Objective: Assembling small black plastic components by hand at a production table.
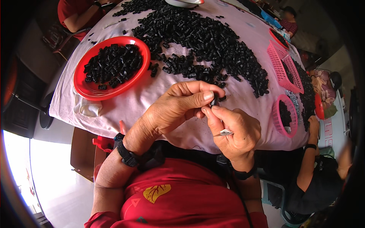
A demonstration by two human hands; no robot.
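My left hand [178, 104] pinches a small black cylindrical part [214, 102] between thumb and forefinger, above the table's near side. Against it, the fingertips of my right hand [239, 131] are closed. A thin pointed tool [225, 132], with a whitish piece around it, sticks out of my right palm; most of it is hidden by the fingers. Beyond both hands spreads a large heap of similar black parts [194, 38]. To the left, a red plate [86, 92] carries a pile of them.
A pale pink cloth [125, 110] covers the table. At right stand a pink rectangular basket [279, 70] and a round pink basket [276, 119], near more black parts. A white bowl [184, 3] sits at the far edge. Other people sit around, one close at right [315, 174].
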